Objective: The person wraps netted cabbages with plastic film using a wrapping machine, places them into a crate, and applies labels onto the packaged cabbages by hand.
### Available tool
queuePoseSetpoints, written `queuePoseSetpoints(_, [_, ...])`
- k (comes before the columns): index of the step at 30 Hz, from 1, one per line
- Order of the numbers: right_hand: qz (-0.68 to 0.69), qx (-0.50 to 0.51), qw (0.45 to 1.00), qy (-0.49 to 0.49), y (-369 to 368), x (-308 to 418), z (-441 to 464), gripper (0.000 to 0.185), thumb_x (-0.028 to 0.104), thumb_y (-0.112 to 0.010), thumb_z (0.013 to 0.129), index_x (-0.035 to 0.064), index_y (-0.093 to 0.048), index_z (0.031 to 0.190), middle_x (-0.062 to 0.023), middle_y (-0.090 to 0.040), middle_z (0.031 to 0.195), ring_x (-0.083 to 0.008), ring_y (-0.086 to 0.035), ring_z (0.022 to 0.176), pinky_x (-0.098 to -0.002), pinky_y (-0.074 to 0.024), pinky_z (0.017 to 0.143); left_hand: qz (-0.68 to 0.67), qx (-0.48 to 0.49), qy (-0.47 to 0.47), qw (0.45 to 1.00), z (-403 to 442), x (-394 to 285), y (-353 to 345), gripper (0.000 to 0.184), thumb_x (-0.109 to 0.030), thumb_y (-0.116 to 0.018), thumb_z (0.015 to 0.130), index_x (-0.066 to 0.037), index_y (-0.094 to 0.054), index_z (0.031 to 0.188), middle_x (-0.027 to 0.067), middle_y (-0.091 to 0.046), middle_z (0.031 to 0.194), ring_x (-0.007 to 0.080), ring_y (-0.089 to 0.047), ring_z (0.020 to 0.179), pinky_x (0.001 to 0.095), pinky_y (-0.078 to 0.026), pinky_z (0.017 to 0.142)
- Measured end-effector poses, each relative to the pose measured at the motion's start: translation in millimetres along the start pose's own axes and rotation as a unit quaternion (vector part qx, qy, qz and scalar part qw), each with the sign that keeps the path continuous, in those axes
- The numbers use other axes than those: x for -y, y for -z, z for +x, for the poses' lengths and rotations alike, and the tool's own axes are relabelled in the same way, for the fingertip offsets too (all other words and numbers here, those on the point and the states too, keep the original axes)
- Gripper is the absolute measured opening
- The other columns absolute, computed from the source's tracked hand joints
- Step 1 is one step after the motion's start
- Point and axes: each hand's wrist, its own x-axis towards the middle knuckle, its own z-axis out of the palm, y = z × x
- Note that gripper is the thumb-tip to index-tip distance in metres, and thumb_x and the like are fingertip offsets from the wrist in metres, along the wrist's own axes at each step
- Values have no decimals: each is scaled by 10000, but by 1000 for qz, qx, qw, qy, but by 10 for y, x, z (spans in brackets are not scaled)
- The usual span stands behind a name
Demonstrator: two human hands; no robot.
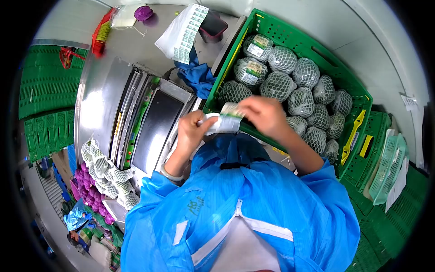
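My left hand (192, 129) is closed around a white strip of labels (226, 125), thumb on top, just in front of my body. At the strip's upper end, my right hand (267, 117) pinches a printed label (232, 109); its fingers are somewhat blurred. Both hands are at the near edge of a green crate (299, 34). Inside are several round items in white foam nets and clear film (277, 86); their kind is hard to make out. Two at the far left carry labels, one of them this green-and-cream label (253, 69).
A wrapping machine with a dark plate (156, 119) is on my left. Beyond it lie a label sheet (190, 31), a blue cloth (197, 75), a dark bin (213, 27) and a purple ball-like item (143, 13). White nets (106, 170) hang at lower left; stacked green crates (376, 131) stand right.
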Motion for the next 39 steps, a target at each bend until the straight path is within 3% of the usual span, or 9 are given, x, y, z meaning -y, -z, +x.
queuePoseSetpoints(3, [113, -141, 979, -99, 203, -242, 209, 180, 121, -713, 872, 15, -652, 1004, -106, -711, 851, -143, -679, 745, -290, -524, 675, -262, -129, 86, 953, -66, -55, -18, 214, 68, -655, 846, 10, -530, 683, 139, -702, 961, 155, -641, 797, 270, -523, 717])
queuePoseSetpoints(6, [-43, -21, 997, -61, -277, -1154, 359, 330, 220, -776, 796, 27, -629, 1020, -134, -704, 891, -239, -692, 771, -358, -538, 685, -444, -91, 71, 889, -64, 170, 34, 202, 121, -657, 777, -25, -561, 877, 115, -685, 988, 141, -635, 835, 278, -532, 770])
queuePoseSetpoints(11, [-411, -4, 909, -62, -282, -1113, 492, 334, 137, -698, 818, 57, -528, 1094, -135, -687, 977, -335, -679, 871, -451, -538, 697, -248, -49, -18, 967, -1, -121, -32, 329, 126, -645, 761, -28, -604, 1049, 29, -589, 927, 127, -585, 882, 256, -485, 773])
queuePoseSetpoints(15, [155, 79, 985, 8, -93, -391, 240, 330, 160, -720, 858, 47, -598, 1143, -128, -677, 1001, -263, -684, 856, -346, -538, 720, -160, 2, -58, 985, 32, -224, -132, 338, 150, -594, 796, -14, -656, 1085, 17, -619, 952, 106, -590, 880, 240, -476, 777])
queuePoseSetpoints(18, [47, 93, 994, 42, -25, 8, -76, 273, 183, -731, 839, 32, -656, 1053, -131, -684, 927, -276, -683, 825, -371, -530, 707, -259, 58, 32, 963, 58, -500, -263, 249, 116, -586, 849, -6, -649, 1057, 21, -663, 916, 83, -603, 824, 225, -478, 742])
queuePoseSetpoints(22, [-47, 1, 993, 105, 258, 6, -358, 138, 136, -727, 802, 43, -691, 898, -126, -672, 806, -301, -666, 758, -382, -522, 685, -77, 83, 38, 993, 95, -569, -386, 164, 35, -700, 838, 8, -565, 748, 51, -658, 838, 58, -576, 748, 237, -448, 584])
queuePoseSetpoints(26, [118, -194, 966, -122, 903, -302, -499, 136, 103, -711, 864, 23, -654, 957, -43, -688, 871, -134, -645, 773, -294, -515, 701, -80, -28, -80, 993, 156, -363, -464, 439, -1, -748, 826, -17, -372, 600, 143, -677, 912, 107, -583, 766, 239, -449, 626])
queuePoseSetpoints(33, [-323, 5, 938, -125, 474, -1268, -629, 453, 301, -791, 785, 56, -550, 1080, -135, -649, 991, -323, -648, 880, -408, -521, 754, -337, 76, 8, 938, 286, -597, -624, 198, 110, -612, 822, -19, -580, 969, 103, -678, 950, 131, -615, 830, 255, -497, 736])
queuePoseSetpoints(39, [120, 23, 991, -63, 546, -402, -588, 380, 272, -776, 785, 44, -613, 1041, -144, -659, 952, -328, -647, 858, -407, -516, 737, -223, 103, -54, 968, 325, -690, -758, 146, 114, -604, 795, 22, -676, 882, 46, -617, 904, 110, -592, 795, 237, -472, 687])
